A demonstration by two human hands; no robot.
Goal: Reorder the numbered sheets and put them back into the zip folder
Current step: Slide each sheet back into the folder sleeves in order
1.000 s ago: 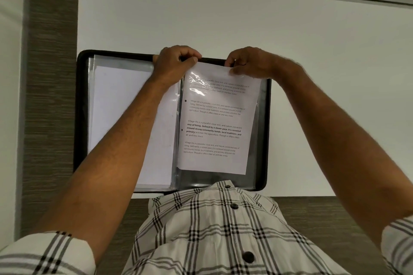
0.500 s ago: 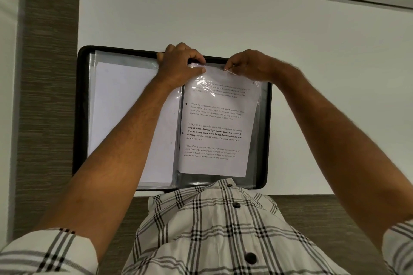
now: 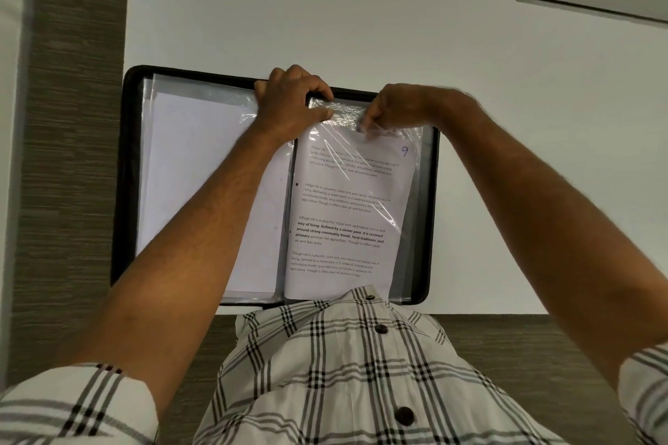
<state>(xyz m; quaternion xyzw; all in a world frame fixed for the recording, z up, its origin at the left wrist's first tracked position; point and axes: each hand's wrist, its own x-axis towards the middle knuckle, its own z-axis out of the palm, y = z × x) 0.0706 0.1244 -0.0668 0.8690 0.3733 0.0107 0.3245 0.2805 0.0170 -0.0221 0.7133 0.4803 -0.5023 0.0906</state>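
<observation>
Two hands work at the top edge of one clear pocket, and only the head view shows them. The zip folder (image 3: pixel 126 191) lies open and flat on the white table (image 3: pixel 361 11), its black rim framing both halves, probably so that both hands stay free for the sheets. On the half toward 9 o'clock sits a blank white sheet (image 3: pixel 195 191) inside a sleeve, partly crossed by the left forearm. On the half toward 3 o'clock lies the printed sheet (image 3: pixel 343 228), marked with a handwritten 9 near its upper corner at 1 o'clock; it sits a little tilted against the folder's edges, which suggests it is not yet fully seated. The left hand (image 3: pixel 289 101) has its fingers curled over the crinkled mouth of the plastic sleeve (image 3: pixel 339 110) at 12 o'clock, its grip closed on the film, apparently to keep the opening spread. The right hand (image 3: pixel 394 112), just beside it, pinches the film and perhaps the paper's top edge; I cannot tell which layer it holds. Judging by this, sheet 9 is being slid into its pocket. A checked shirt (image 3: pixel 361 372) fills the view at 6 o'clock.
</observation>
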